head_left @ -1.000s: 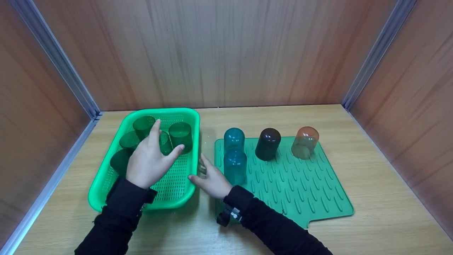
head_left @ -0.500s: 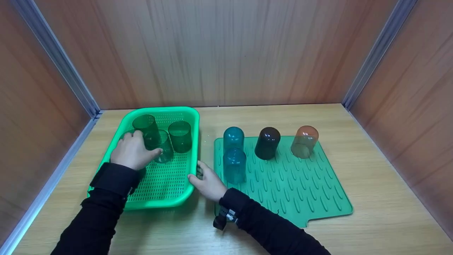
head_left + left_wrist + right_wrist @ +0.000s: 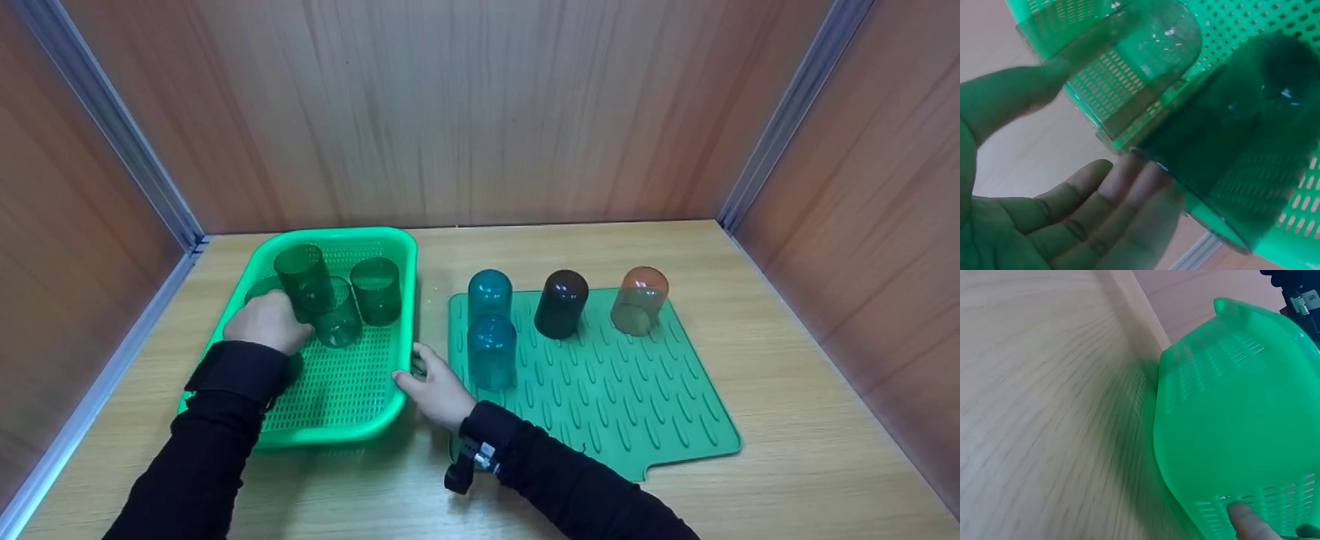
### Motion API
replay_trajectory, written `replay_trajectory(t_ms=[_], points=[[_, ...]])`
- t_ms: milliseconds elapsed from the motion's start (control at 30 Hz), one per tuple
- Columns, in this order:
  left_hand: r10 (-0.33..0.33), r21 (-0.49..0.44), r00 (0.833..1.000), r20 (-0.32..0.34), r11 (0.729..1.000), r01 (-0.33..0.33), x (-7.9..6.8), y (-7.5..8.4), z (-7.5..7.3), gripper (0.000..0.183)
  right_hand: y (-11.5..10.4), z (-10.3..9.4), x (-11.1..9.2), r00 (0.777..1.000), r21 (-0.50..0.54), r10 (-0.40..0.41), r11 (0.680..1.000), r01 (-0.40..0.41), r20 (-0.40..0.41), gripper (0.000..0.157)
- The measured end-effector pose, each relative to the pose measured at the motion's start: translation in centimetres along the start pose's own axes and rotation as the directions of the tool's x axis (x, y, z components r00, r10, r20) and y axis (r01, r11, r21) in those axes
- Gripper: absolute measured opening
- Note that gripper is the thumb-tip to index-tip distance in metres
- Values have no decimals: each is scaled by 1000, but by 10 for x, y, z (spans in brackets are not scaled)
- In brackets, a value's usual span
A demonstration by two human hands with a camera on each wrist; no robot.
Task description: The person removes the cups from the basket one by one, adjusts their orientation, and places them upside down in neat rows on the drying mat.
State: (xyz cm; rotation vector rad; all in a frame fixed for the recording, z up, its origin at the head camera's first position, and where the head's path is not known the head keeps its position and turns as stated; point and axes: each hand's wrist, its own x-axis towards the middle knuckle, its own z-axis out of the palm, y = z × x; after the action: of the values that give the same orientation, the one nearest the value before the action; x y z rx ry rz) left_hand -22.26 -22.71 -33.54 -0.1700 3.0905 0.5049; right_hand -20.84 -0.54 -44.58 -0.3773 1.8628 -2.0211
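In the head view my left hand [image 3: 264, 321] reaches down into a green basket [image 3: 352, 433] at its left side, over the tumblers there. The left wrist view has its fingertips at the rim of a dark tumbler [image 3: 1230, 129], its thumb apart, close to a clearer tumbler [image 3: 1129, 67]. Tinted tumblers [image 3: 376, 291] lie or lean in the basket; the hand hides part of them. My right hand [image 3: 442, 394] holds the basket's right rim, thumb on top and fingers against the outer wall. One finger [image 3: 1249, 523] shows against the slotted side in the right wrist view.
Right of the basket lies a green ridged mat [image 3: 622, 405]. Upside down on it stand two blue tumblers [image 3: 492, 352], a dark tumbler [image 3: 562, 304] and an orange tumbler [image 3: 640, 300]. Wooden panels [image 3: 450, 112] wall in the table.
My left hand has moved left and down among the tumblers, its fingers going out of sight. The right hand has slid slightly nearer along the rim. Tumblers on the mat stand unchanged.
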Motion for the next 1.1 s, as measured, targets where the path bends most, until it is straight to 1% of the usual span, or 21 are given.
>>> replay_trajectory(t_ms=[67, 167, 333, 433, 567, 700, 800, 933, 1100], points=[[-4, 4, 1000, 1, 1000, 4, 0, -2, -1, 20, -1, 0, -1, 1000, 18, 2, 1000, -3, 5, 55], [-11, 11, 1000, 6, 1000, 11, 0, -5, -2, 23, -5, -1, -3, 1000, 31, 13, 999, -14, 9, 56], [-31, 23, 999, 22, 999, 30, 2, -9, -2, 23, -9, -2, -5, 1000, 21, 19, 1000, -19, 12, 56], [-26, 24, 999, 24, 999, 26, 4, -10, -1, 17, -8, -1, -4, 1000, 34, 5, 999, -6, 16, 55], [-9, 22, 1000, 7, 1000, 9, 4, -11, -1, 14, -3, -1, -2, 1000, 46, -17, 999, 16, 26, 54], [-7, 18, 1000, 9, 1000, 7, 3, -9, -1, 16, -1, -1, -2, 999, 39, -29, 999, 28, 25, 54], [-9, -4, 1000, 8, 1000, 9, 0, -7, 0, 19, -1, 0, -2, 999, 37, -29, 999, 29, 22, 54], [17, -49, 999, -38, 999, -18, -4, -2, 2, 26, -1, 0, -2, 999, 38, -35, 999, 34, 30, 55], [82, -100, 988, -131, 990, -96, -11, 7, 4, 30, -1, -1, -2, 998, 48, -42, 998, 40, 39, 55]])
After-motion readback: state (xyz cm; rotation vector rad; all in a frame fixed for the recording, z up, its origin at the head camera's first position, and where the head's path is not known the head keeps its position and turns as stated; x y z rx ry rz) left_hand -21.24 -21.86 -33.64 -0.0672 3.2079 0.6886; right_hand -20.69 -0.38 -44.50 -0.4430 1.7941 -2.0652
